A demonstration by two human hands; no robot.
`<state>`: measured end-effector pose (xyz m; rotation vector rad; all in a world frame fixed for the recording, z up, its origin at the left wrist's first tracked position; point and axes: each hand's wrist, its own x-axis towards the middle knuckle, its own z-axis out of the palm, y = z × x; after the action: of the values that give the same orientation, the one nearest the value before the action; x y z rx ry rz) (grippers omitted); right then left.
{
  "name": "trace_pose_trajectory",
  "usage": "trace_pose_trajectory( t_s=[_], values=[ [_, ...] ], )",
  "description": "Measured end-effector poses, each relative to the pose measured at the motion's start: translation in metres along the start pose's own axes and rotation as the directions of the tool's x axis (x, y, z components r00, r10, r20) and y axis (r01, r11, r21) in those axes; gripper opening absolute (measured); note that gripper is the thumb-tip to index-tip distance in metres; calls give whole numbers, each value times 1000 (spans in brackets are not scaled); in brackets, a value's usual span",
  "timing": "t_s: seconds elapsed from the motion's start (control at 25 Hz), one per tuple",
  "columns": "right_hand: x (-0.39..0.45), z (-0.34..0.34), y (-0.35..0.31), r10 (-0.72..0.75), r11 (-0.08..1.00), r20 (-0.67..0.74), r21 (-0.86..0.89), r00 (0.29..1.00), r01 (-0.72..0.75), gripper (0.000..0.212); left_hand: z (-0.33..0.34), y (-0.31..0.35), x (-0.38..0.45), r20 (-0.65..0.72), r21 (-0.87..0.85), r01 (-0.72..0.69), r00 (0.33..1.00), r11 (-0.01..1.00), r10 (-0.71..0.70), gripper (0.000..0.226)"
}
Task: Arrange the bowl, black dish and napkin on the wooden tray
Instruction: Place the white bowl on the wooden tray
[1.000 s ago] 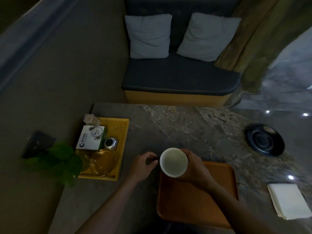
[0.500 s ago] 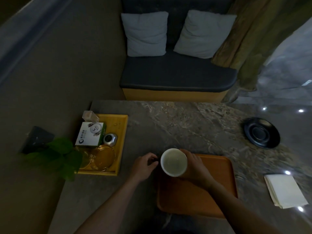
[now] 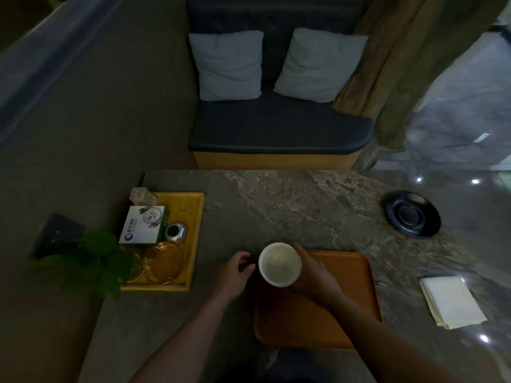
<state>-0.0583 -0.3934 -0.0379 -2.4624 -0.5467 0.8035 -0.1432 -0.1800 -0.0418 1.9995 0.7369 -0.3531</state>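
Lowered slightly toward the wooden tray (image 3: 331, 322), the bowl (image 3: 279, 264) sits gripped in right hand (image 3: 313, 275), left hand (image 3: 235, 269) loosely curled empty; releasing it comes next.

White-green box (image 3: 143, 225) on yellow tray (image 3: 197, 217): round logo plus printed line on lid, too small and dim to read. No other text legible.

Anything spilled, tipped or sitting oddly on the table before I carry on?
Nothing stands out. The white bowl is upright in the right hand at the wooden tray's far-left corner. The black dish and folded napkin lie flat on the table, right of the tray. No spill shows.
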Motion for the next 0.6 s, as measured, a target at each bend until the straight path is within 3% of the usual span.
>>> trace_pose_trajectory(
  t_s=[0.16,0.32,0.44,0.6],
  values=[
    [-15,-2,8,34,996,-40,-85,999,-37,98,7,-9,-18,15,-27,109,994,994,-109,54],
    [-40,-18,36,94,952,43,-296,995,-77,66,19,-11,-42,68,148,129,988,981,-141,33],
    [-66,-40,60,74,927,76,-372,994,-40,60,25,7,-59,192,340,-4,979,941,-65,26],
    [-112,-78,97,30,908,92,-418,995,11,50,45,45,-79,393,561,-255,920,787,18,41]
  ],
)
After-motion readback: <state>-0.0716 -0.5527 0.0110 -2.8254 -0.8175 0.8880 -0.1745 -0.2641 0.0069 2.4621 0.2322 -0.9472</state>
